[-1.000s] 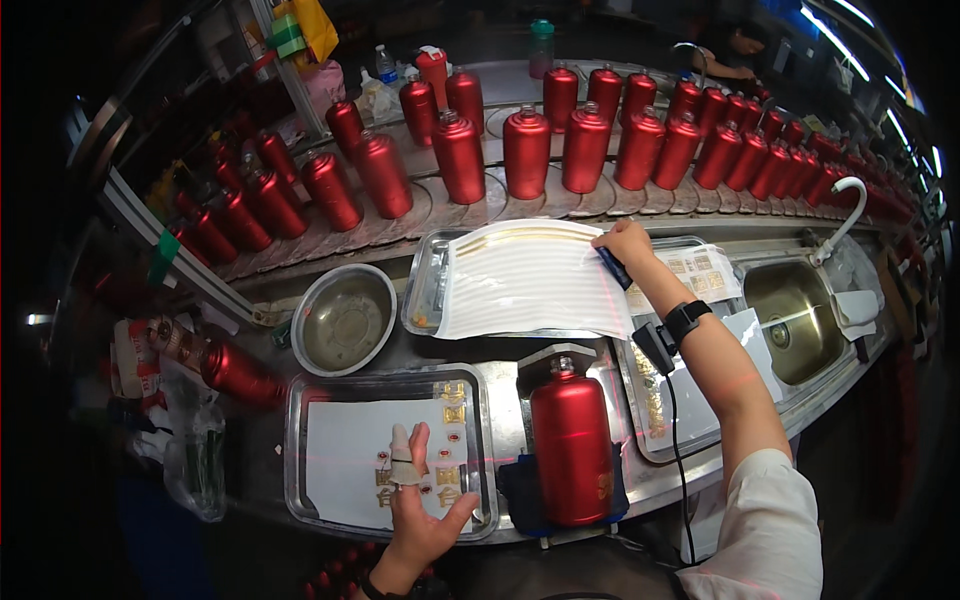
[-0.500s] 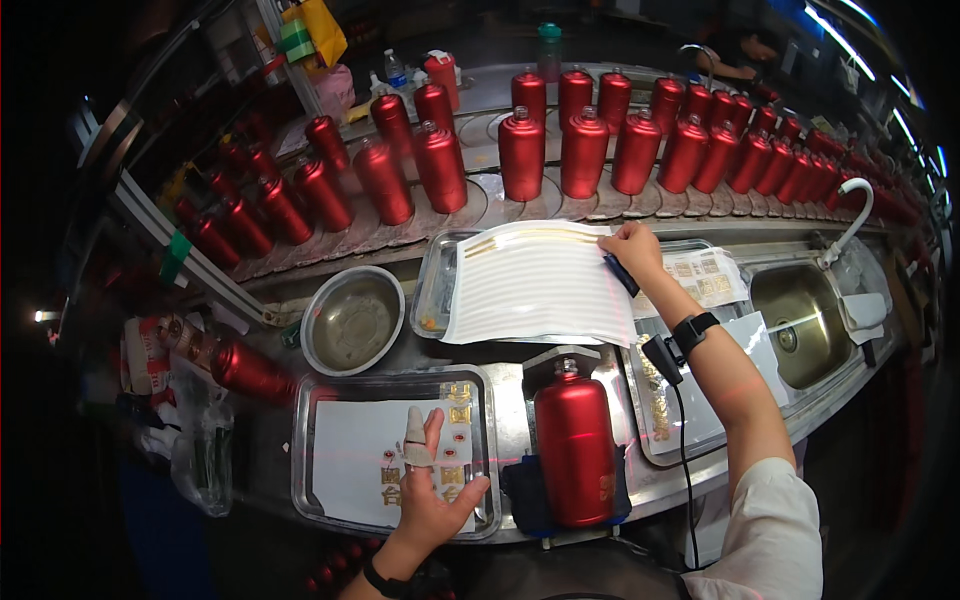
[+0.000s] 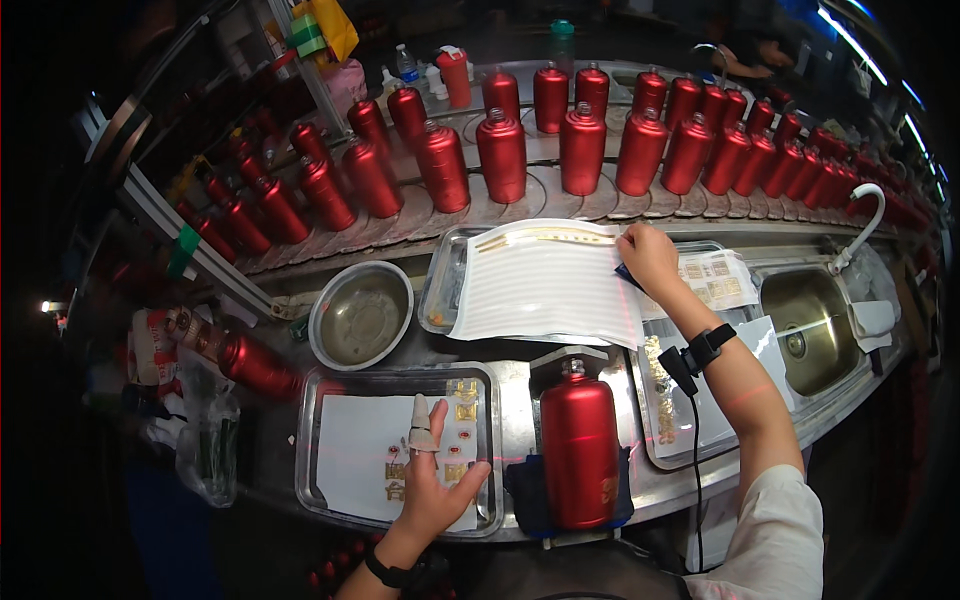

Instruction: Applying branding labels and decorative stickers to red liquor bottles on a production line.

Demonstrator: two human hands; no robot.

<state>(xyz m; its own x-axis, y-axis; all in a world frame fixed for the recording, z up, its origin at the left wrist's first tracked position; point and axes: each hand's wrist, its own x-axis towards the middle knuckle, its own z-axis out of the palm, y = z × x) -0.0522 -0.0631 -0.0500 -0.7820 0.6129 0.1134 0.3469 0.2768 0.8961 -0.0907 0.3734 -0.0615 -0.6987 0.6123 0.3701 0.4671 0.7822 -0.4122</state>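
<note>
My right hand (image 3: pixel 650 258) has its fingers pinched at the upper right corner of a white, finely striped sheet (image 3: pixel 540 290). A dark blue handle-like tool (image 3: pixel 627 276) shows beneath that hand, mostly hidden. Thin gold strips (image 3: pixel 540 235) run along the sheet's far edge. My left hand (image 3: pixel 430 490), a white finger cover on one finger, hovers spread and empty over a metal tray (image 3: pixel 308 440). Inside the tray lies white paper (image 3: pixel 350 450) with gold characters (image 3: pixel 396 478) and small red pieces. Between my arms, a red bottle (image 3: pixel 580 455) rests tilted on a dark padded holder.
Rows of red bottles (image 3: pixel 582 150) ride a plated conveyor (image 3: pixel 540 182) along the back. A metal bowl (image 3: pixel 362 318) sits left of the sheet. At right are another tray (image 3: pixel 690 455) and a sink (image 3: pixel 800 340) with a white tap. A black cable (image 3: pixel 698 480) hangs from my wrist device.
The front row of bottles has moved right and the back row left. My right hand has shifted slightly, covering more of the blue tool. My left hand stays spread over the tray.
</note>
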